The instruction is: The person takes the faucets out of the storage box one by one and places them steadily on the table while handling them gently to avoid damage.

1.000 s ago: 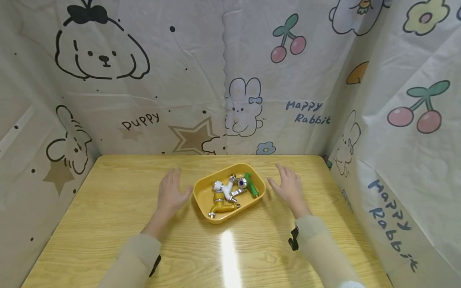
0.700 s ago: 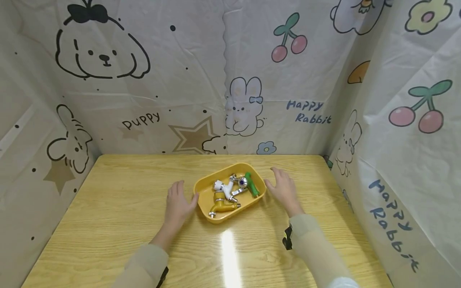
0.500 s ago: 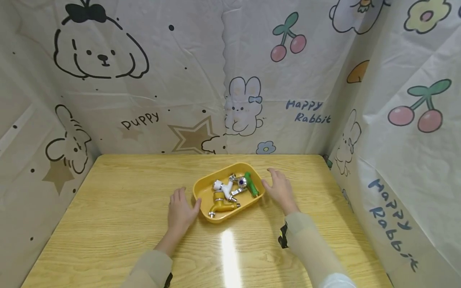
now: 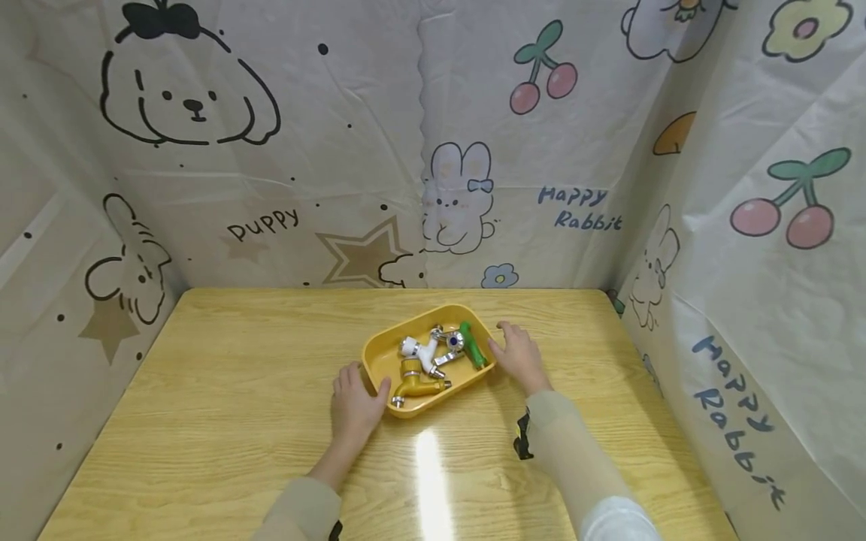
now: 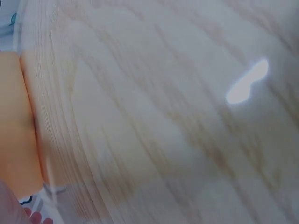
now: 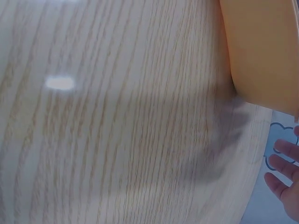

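In the head view a yellow plastic tub (image 4: 383, 352) sits slantwise on the wooden table. Inside it lie a white tap (image 4: 428, 355), a yellow tap (image 4: 414, 388), a green tap (image 4: 475, 350) and a chrome tap (image 4: 455, 343) with a blue-centred knob. My left hand (image 4: 358, 406) is at the tub's left end, thumb by the front-left rim and fingers along the outside wall. At the right end, my right hand (image 4: 522, 358) has its thumb close to the rim. The right wrist view shows its fingers (image 6: 276, 185) extended; contact with the tub cannot be made out.
The wooden table (image 4: 237, 361) extends around the tub, with a bright glare strip in front of it. A printed curtain (image 4: 304, 150) hangs behind and along both sides. Black straps (image 4: 522, 436) show at the sleeve cuffs.
Both hands have moved inward to the tub's ends, the left one rightward and slightly down the view, the right one leftward. The tub and taps have stayed in place.
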`<state>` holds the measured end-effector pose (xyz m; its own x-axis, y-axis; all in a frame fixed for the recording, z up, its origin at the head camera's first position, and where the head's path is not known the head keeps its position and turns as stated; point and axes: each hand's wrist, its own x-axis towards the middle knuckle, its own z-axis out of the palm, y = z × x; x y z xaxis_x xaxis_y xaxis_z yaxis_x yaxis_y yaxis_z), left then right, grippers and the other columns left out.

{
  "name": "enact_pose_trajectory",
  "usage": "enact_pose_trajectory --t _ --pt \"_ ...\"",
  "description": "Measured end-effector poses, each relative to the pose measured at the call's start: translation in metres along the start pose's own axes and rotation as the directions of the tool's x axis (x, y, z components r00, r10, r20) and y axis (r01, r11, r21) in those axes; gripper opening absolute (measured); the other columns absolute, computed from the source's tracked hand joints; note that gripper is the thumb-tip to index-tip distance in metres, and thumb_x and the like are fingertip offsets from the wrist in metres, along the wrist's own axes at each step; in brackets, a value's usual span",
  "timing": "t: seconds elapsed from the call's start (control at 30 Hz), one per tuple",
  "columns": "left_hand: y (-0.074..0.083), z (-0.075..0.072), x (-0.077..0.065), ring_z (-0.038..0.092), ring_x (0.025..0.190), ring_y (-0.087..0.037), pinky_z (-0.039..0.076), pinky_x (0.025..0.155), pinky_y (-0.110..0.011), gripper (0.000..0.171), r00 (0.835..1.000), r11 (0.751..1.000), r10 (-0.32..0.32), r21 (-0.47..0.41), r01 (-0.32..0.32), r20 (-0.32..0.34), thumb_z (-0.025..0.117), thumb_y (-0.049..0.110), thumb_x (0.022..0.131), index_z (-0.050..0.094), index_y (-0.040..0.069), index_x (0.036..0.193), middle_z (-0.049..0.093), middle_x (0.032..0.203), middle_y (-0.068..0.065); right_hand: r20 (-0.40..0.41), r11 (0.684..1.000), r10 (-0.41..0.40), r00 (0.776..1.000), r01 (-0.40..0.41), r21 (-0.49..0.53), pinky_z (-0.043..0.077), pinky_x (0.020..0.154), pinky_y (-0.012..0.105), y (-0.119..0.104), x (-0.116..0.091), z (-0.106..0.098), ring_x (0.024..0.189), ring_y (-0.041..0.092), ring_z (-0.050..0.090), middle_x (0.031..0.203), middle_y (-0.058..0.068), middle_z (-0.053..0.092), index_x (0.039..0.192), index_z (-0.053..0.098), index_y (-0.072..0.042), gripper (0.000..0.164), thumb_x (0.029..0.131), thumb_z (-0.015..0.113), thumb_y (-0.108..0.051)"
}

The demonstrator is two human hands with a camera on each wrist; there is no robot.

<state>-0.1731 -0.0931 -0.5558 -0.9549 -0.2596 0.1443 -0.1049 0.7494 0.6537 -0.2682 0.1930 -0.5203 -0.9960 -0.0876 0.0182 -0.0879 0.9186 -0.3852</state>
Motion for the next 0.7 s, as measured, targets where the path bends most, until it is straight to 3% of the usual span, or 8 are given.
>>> enact_pose_trajectory --t 0.2,0.47,0.7 --pt "0.002 0.004 -0.002 0.042 0.111 -0.035 0.039 0.089 -0.05 0.068 0.999 1.0 -0.028 0.005 0.028 0.018 0.063 0.037 0.079 0.037 -0.002 0.129 0.044 0.124 -0.02 0.015 1.0 -0.009 1.0 0.009 -0.025 0.044 0.083 0.049 -0.002 0.003 0.002 0.101 0.032 0.054 0.112 0.015 0.057 0.121 0.051 -0.006 0.038 0.093 0.049 -0.033" --pt "0.002 0.006 -0.002 0.039 0.113 -0.034 0.037 0.092 -0.049 0.069 0.997 0.998 -0.061 -0.006 0.061 0.051 0.059 0.032 0.076 0.035 0.001 0.132 0.041 0.128 -0.019 0.129 0.995 -0.006 0.992 0.019 -0.101 0.043 0.086 0.049 -0.005 0.01 0.007 0.104 0.031 0.054 0.116 0.012 0.057 0.121 0.047 -0.011 0.031 0.095 0.045 -0.027" --pt "0.001 0.006 -0.002 0.039 0.113 -0.033 0.036 0.092 -0.049 0.068 0.997 0.998 -0.061 -0.006 0.062 0.053 0.058 0.033 0.077 0.034 0.001 0.133 0.041 0.128 -0.018 0.162 0.993 0.014 0.987 0.005 -0.117 0.042 0.086 0.05 -0.005 0.014 0.006 0.102 0.031 0.055 0.114 0.011 0.058 0.119 0.047 -0.012 0.029 0.094 0.045 -0.026"
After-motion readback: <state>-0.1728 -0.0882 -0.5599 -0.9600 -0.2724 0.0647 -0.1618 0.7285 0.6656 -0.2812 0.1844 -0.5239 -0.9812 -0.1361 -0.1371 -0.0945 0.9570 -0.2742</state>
